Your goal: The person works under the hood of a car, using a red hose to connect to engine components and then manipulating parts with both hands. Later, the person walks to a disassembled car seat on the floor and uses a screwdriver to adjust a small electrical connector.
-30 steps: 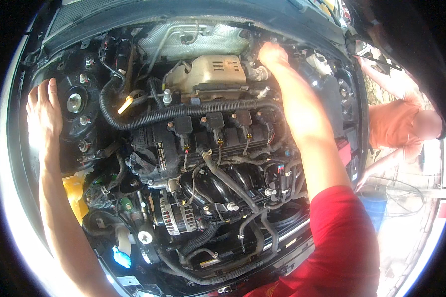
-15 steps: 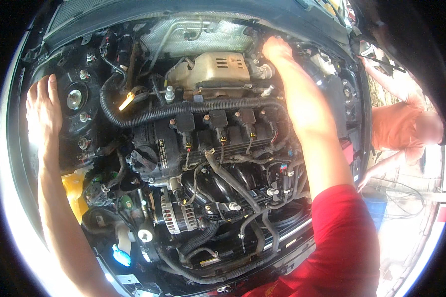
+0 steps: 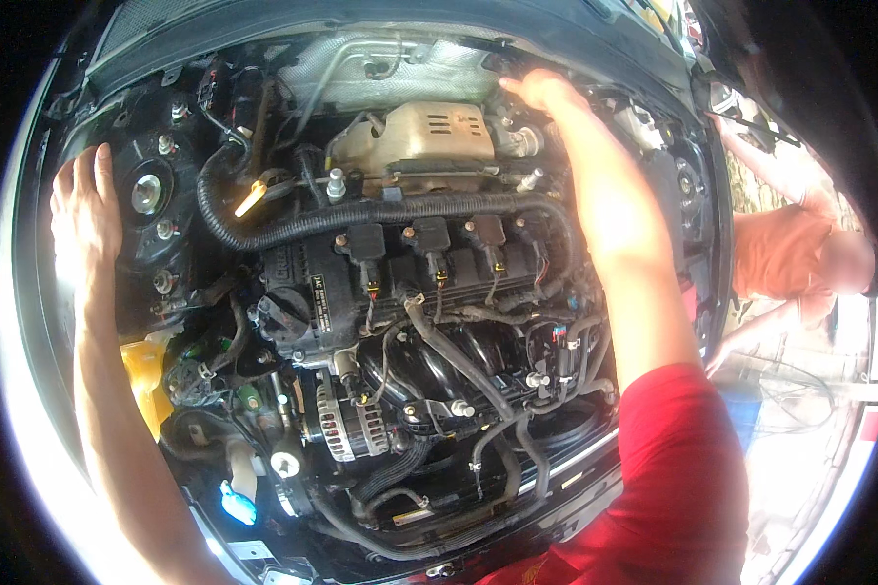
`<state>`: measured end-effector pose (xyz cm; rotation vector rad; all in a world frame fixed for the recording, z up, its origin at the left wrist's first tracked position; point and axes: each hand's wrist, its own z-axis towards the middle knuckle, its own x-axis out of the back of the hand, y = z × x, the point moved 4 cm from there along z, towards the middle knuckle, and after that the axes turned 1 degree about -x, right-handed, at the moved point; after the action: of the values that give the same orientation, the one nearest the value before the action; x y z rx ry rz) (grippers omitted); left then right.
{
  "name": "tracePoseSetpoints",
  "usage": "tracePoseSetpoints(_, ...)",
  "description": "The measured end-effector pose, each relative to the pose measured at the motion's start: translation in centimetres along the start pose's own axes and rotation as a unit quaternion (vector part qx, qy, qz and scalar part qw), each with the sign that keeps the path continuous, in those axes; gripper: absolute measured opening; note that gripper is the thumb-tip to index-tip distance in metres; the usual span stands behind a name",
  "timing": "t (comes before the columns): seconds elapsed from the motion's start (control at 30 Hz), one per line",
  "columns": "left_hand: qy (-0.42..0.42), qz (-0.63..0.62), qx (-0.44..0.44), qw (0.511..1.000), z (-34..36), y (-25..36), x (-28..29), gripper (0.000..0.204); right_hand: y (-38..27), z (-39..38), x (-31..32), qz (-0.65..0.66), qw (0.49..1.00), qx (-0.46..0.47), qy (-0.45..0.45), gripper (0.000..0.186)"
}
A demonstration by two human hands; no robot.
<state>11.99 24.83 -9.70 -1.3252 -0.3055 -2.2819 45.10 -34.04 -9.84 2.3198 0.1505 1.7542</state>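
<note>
My left hand lies flat on the left edge of the engine bay, its fingers stretched out and holding nothing. It is beside the round strut mount. At the far right of the bay, my right hand reaches in near the silvery heat-shield lining. One digit points left; the others are bright, blurred or hidden, so I cannot tell whether it holds anything. Just left of that hand is the tan metal heat shield. Below it, a thick corrugated hose crosses the engine above the ignition coils.
An alternator and hoses fill the near side of the bay. A yellow reservoir and a blue cap are at left. Another person in an orange shirt leans in beyond the right fender, above a blue bucket.
My right hand has shifted slightly, and a digit now sticks out to the left where the hand looked more rounded before. My left hand has stayed in place.
</note>
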Motion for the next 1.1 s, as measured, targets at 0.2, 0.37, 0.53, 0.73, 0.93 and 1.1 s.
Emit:
tracePoseSetpoints(0.2,-0.002,0.001,-0.016,1.0,0.0,-0.1,-0.1,0.058,-0.5,-1.0,-0.2,-0.011,1.0,-0.003,-0.013,0.073)
tracePoseSetpoints(0.37,-0.004,0.001,-0.009,1.0,-0.1,0.1,0.2,0.057,-0.4,-0.8,0.0,-0.031,0.999,0.011,-0.002,0.062)
tracePoseSetpoints(0.53,0.008,0.005,-0.004,1.0,-0.2,0.4,0.6,0.057,0.4,0.4,0.1,-0.028,0.999,0.016,-0.01,0.045)
tracePoseSetpoints(0.73,0.009,0.005,-0.002,1.0,-0.1,0.3,0.4,0.059,0.2,1.9,-0.2,0.02,0.998,0.004,-0.06,0.041)
tracePoseSetpoints(0.93,0.011,-0.005,-0.017,1.0,-0.2,0.3,0.4,0.058,-0.4,1.0,0.1,-0.024,0.999,0.013,0.019,0.041)
tracePoseSetpoints(1.1,-0.012,-0.003,0.0,1.0,0.0,0.4,0.5,0.056,-1.6,-0.8,-0.1,-0.053,0.995,0.049,0.062,0.036)
